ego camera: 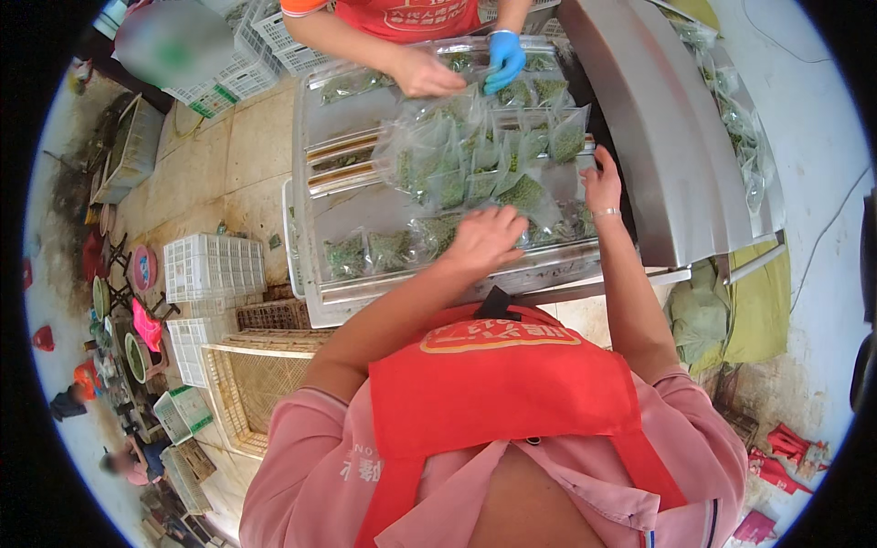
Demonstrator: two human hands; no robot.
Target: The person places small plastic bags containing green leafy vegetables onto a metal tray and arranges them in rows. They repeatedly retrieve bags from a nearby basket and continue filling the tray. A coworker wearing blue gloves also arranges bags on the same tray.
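Note:
Clear plastic bags of small green produce lie over the steel bed of a vacuum sealing machine point(349, 212). My left hand point(490, 236) rests palm down, fingers bent, at the near edge of a filled bag point(522, 195); whether it grips the bag is hidden. At the right side of the bed, my right hand point(604, 183) is raised with thumb and fingers apart, beside an upper bag point(567, 142), and holds nothing that shows. A row of filled bags point(389, 250) lies along the near sealing bar. The heap of bags point(438, 161) fills the middle.
Across the machine, a co-worker's bare hand and blue-gloved hand point(505, 61) handle bags. The raised steel lid point(675, 130) stands close on the right, with more bags point(743, 137) beyond it. White plastic crates point(214, 267) and a yellowish mesh tray point(260, 390) are at the left.

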